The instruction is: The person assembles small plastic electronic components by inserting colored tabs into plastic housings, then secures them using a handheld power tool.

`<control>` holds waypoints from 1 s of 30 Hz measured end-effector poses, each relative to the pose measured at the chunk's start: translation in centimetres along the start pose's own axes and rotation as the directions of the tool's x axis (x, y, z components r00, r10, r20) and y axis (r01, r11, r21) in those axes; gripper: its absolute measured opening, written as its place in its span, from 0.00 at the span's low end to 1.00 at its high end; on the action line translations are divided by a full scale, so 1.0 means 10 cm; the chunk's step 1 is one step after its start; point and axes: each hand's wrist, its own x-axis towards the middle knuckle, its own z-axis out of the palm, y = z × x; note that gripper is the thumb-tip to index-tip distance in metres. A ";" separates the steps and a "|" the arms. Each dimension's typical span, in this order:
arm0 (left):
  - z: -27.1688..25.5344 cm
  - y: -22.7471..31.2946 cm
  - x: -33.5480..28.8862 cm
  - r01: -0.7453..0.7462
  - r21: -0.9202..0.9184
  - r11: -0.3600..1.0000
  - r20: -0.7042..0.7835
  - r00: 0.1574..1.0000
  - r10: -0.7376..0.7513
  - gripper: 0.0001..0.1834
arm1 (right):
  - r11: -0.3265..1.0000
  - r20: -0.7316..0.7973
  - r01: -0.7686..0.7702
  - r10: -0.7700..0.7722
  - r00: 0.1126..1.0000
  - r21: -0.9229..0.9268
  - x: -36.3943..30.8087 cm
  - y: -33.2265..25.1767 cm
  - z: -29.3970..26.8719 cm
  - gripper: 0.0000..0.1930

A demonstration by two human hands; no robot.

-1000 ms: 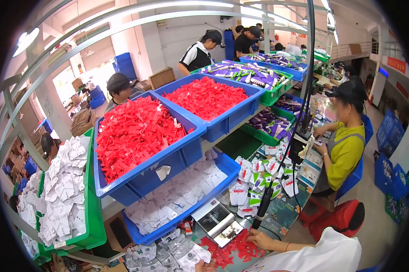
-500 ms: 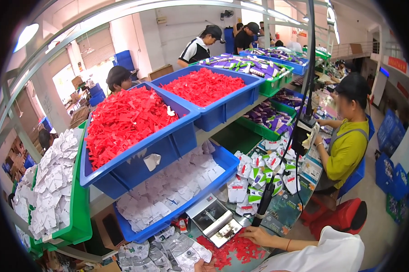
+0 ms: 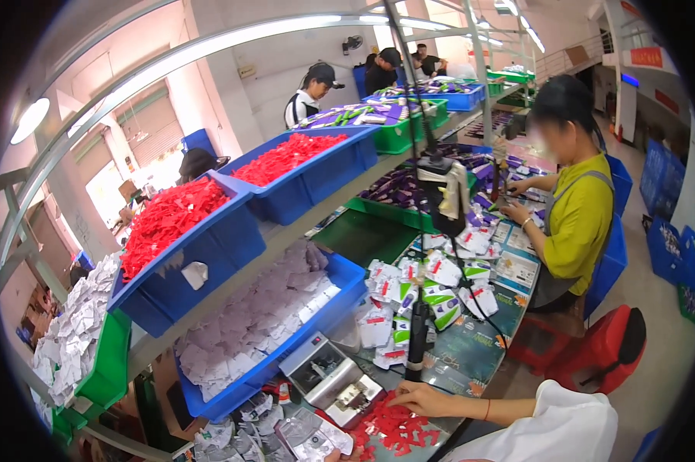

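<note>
My right hand (image 3: pixel 424 400) reaches in from the right over a loose pile of small red strips (image 3: pixel 397 428). Its fingers are stretched out, fingertips touching the pile's upper edge beside a metal device. At the bottom edge, only a bit of my left hand (image 3: pixel 333 456) shows, closed at the lower edge of a white and clear blister pack (image 3: pixel 310 436). The metal device (image 3: pixel 347 396), a silver box with a small fixture on its front, stands between the pile and the bins. More clear and white packs (image 3: pixel 224 441) lie left of my left hand.
A blue bin (image 3: pixel 347 291) of white cards stands behind the device. Above it, a shelf carries blue bins (image 3: pixel 209 266) of red strips. A black pole (image 3: pixel 417 339) rises beside my right hand. Packed white and green items (image 3: pixel 440 304) lie beyond; a co-worker (image 3: pixel 578 208) sits at right.
The view has shifted, so the bins and device sit further left in it. My right hand stays at the red strips, and my left hand shows less at the bottom edge.
</note>
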 end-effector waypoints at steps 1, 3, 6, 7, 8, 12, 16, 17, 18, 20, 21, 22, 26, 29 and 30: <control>0.17 -0.02 -0.13 -0.371 0.259 0.892 -0.053 0.917 0.396 0.14 | 0.999 -0.035 0.045 -0.045 0.998 0.006 -0.04 0.06 0.03 0.15; 0.30 -0.09 -0.29 -0.643 0.495 0.584 0.023 0.682 0.731 0.13 | 0.996 -0.042 0.084 -0.082 0.996 0.031 -0.07 0.10 0.01 0.16; 0.20 -0.13 -0.35 0.145 -0.546 0.825 0.082 0.989 -0.119 0.09 | 0.986 -0.055 0.159 -0.156 0.986 0.057 -0.14 0.04 -0.03 0.14; 0.09 -0.25 -0.25 -0.101 -0.037 0.994 0.077 0.992 0.104 0.10 | 0.987 -0.063 0.125 -0.118 0.991 0.106 -0.17 0.01 -0.07 0.13; 0.02 -0.43 -0.21 -0.103 -0.030 0.994 0.078 0.991 0.105 0.10 | 0.983 -0.066 0.089 -0.079 0.995 0.158 -0.21 -0.01 -0.10 0.12; 0.05 -0.58 -0.46 -0.338 0.423 0.841 0.119 0.940 0.319 0.11 | 0.982 -0.080 0.126 -0.116 0.990 0.140 -0.33 0.11 -0.04 0.11; 0.48 -0.40 -0.72 -0.174 -0.492 0.853 -0.137 0.983 0.122 0.18 | 0.972 -0.195 0.185 -0.155 0.968 0.143 -0.35 0.20 -0.06 0.08; 0.46 -0.43 -0.73 -0.171 -0.529 0.831 -0.087 0.985 0.147 0.16 | 0.982 -0.188 0.110 -0.080 0.979 0.154 -0.38 0.17 -0.11 0.07; 0.48 -0.39 -0.77 -0.112 -0.589 0.801 -0.027 0.992 0.119 0.17 | 0.977 -0.217 0.131 -0.092 0.972 0.169 -0.40 0.25 -0.10 0.07; 0.49 -0.35 -0.83 -0.104 -0.578 0.810 0.002 0.992 0.129 0.20 | 0.937 -0.129 -0.024 0.073 0.989 0.348 -0.44 0.30 -0.08 0.06; 0.42 -0.43 -0.78 -0.151 -0.568 0.809 -0.040 0.987 0.156 0.23 | 0.926 -0.069 -0.097 0.131 0.989 0.364 -0.45 0.26 -0.09 0.06; 0.48 -0.40 -0.80 -0.201 -0.574 0.794 -0.091 0.979 0.181 0.21 | 0.917 -0.016 -0.164 0.182 0.983 0.363 -0.44 0.24 -0.11 0.06; 0.38 -0.46 -0.88 -0.164 -0.572 0.804 -0.079 0.986 0.145 0.21 | 0.769 0.092 -0.293 0.294 0.951 0.568 -0.48 0.18 -0.01 0.05; 0.32 -0.51 -0.89 -0.167 -0.565 0.808 -0.087 0.986 0.142 0.22 | 0.827 0.013 -0.268 0.301 0.953 0.494 -0.47 0.09 0.03 0.04; 0.29 -0.52 -0.89 -0.144 -0.561 0.815 -0.052 0.989 0.139 0.23 | 0.824 0.027 -0.280 0.307 0.951 0.492 -0.46 0.04 0.00 0.04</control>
